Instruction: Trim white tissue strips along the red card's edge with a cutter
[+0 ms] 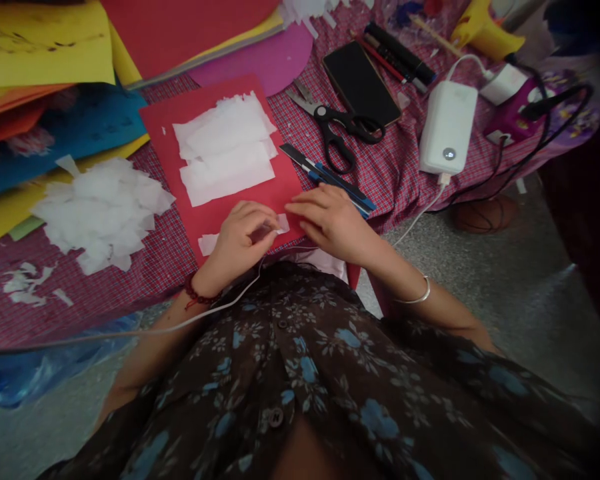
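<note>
Across the lower part of a red paper sheet (173, 143) lies a white paper strip (283, 223), its middle hidden under my left hand (243, 237). The thumb and index finger of that hand are curled together in a pinch at the strip's right end. My right hand (337, 220) rests at the sheet's lower right edge, palm down, its fingers stretched towards the strip and holding nothing. Higher on the sheet are overlapping white paper pieces (225, 150) with a ragged top edge.
Right of the sheet lie a blue-and-black utility knife (330, 177), black-handled scissors (337, 127), a phone (363, 83) and pens (397, 57). A white power bank (449, 127) trails a cable. Leftward are a white paper pile (105, 207), paper scraps (27, 283) and coloured sheets (45, 47).
</note>
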Motion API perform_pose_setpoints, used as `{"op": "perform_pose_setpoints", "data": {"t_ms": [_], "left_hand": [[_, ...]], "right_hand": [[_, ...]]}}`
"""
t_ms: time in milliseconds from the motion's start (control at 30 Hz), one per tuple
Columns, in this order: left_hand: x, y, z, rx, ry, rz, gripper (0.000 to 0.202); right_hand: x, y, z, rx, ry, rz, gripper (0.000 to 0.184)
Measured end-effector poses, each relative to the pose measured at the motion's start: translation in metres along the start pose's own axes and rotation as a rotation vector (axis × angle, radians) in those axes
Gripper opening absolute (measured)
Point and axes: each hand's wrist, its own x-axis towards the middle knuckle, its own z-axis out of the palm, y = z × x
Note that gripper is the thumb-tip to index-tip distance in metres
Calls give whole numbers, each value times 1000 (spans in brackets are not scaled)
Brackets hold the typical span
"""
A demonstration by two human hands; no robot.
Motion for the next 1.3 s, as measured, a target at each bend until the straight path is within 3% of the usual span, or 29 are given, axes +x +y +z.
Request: {"op": "perform_pose_setpoints", "data": {"t_ms": [100,267,433,600,767,967,1300], "left_hand": [[-1,1,-2,5,-32,-66,16],[-3,1,-3,70,-67,-115,29],[-7,7,-11,196,-52,-156,11],[-12,19,-25,354,-28,-149,21],[-25,30,-26,494,-12,-96,22],[-39,35,-21,524,-18,1,22],[-28,39,-21,486,-48,-45,27]], "right_hand": [[-5,13,-19,-62,112,173,46],[-11,38,-30,-157,30,290,62],[-9,52,-25,-165,71,236,58],[-14,52,-45,-137,114,223,57],[-24,35,-63,-1,-11,135,62],[-26,29,-53,65,-140,-11,49],[-22,26,-44,-23,-159,-89,45]]}}
